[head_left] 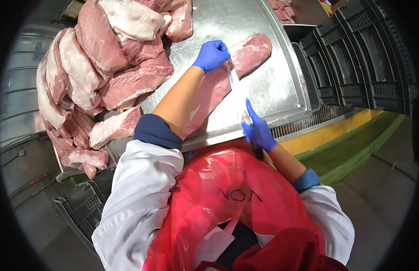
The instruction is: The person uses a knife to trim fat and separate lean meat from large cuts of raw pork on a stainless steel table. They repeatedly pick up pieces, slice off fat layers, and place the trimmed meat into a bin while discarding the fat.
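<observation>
Blue gloves cover both hands in the head view: the right hand has its grip around a knife, blade across a long meat piece on the metal surface; the left hand curls over it, hold unclear. Cutting looks unfinished. Heaped meat lies left, dark crates right; the left hand crowds the blade tip.

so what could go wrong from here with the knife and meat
The long, shiny knife in the blue-gloved right hand points near the blue-gloved left hand; a slip might cut the glove. The long pink meat slab could slide on the smooth silver metal table. The heap of pink and white meat pieces reaches the table's edge, so one might drop.
</observation>
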`<state>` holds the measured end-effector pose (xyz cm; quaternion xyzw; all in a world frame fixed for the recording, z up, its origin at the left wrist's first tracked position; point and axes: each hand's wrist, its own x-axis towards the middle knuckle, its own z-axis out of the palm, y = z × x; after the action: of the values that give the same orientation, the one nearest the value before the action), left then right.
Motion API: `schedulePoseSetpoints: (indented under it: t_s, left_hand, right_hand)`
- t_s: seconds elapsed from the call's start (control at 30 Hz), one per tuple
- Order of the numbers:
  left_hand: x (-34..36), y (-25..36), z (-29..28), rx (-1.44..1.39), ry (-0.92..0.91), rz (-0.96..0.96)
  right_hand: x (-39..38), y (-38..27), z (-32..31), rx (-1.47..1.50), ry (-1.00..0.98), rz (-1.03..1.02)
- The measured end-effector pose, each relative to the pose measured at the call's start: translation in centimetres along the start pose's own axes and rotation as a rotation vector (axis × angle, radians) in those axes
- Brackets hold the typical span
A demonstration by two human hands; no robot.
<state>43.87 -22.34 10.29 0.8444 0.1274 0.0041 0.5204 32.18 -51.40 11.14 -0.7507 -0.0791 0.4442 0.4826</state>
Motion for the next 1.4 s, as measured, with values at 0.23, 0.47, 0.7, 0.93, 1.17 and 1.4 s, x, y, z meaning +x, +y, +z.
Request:
schedulePoseSetpoints:
  t_s: [0.23,0.47,0.7,0.93,1.17,1.4]
  left_hand:
    - [0.1,-0.9,-2.6,-0.007,0.026,0.022]
    - [-2.5,2.3,-3.8,-0.073,0.045,0.075]
    - [-20.8,2.8,-16.9,-0.348,0.391,0.106]
    - [-49.9,-2.1,-23.3,-0.213,0.977,-0.311]
    - [-81.3,-16.6,-15.8,0.164,1.151,-0.966]
    - [-72.3,-12.0,-9.1,0.607,1.131,-1.109]
  right_hand:
    - [1.5,2.5,-3.3,-0.09,0.157,-0.438]
    - [8.0,-2.4,-0.2,0.022,0.04,-0.216]
    - [2.8,-0.4,-1.0,-0.4,-0.263,-0.41]
    - [12.5,-7.3,-4.9,-0.99,-0.626,-0.726]
    - [13.7,-10.5,-1.8,-1.034,-0.777,-0.642]
    - [14.3,-7.0,-1.9,-0.886,-0.785,-0.743]
